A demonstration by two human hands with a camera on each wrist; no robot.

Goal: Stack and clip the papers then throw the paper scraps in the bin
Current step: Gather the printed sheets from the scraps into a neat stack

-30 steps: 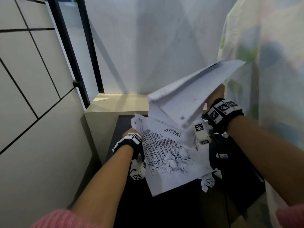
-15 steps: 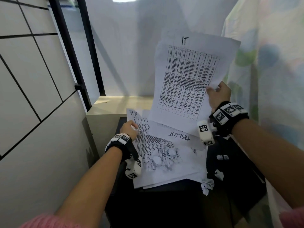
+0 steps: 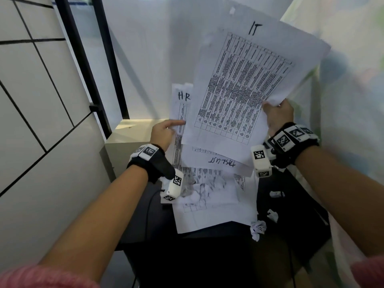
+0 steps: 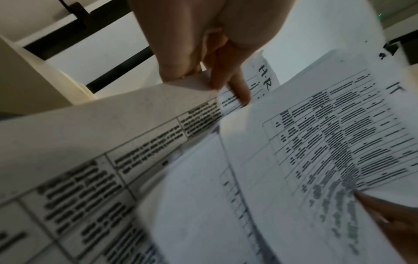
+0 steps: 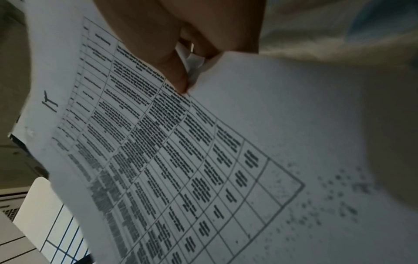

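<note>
My right hand (image 3: 277, 113) pinches the right edge of a printed sheet marked "IT" (image 3: 245, 80) and holds it up over the black table (image 3: 207, 252). In the right wrist view the thumb (image 5: 174, 71) presses on that IT sheet (image 5: 181, 160). My left hand (image 3: 164, 132) grips the left edge of the sheet marked "HR" (image 3: 181, 104), lifted at its far end, forefinger pointing across it. The left wrist view shows that forefinger (image 4: 237, 85) on the HR sheet (image 4: 260, 78). A sheet headed "TASK LIST" (image 3: 220, 163) and more papers lie beneath. Crumpled scraps (image 3: 203, 188) rest on the pile.
More paper scraps (image 3: 258, 227) (image 3: 273, 215) (image 3: 276, 193) lie on the black table to the right of the pile. A beige cabinet (image 3: 128, 140) stands behind the table. A tiled wall (image 3: 31, 100) is on the left, a patterned curtain (image 3: 353, 100) on the right.
The IT sheet went from folded over to upright and has risen higher in my right hand. My left hand moved up the pile and lifted the HR sheet's far end.
</note>
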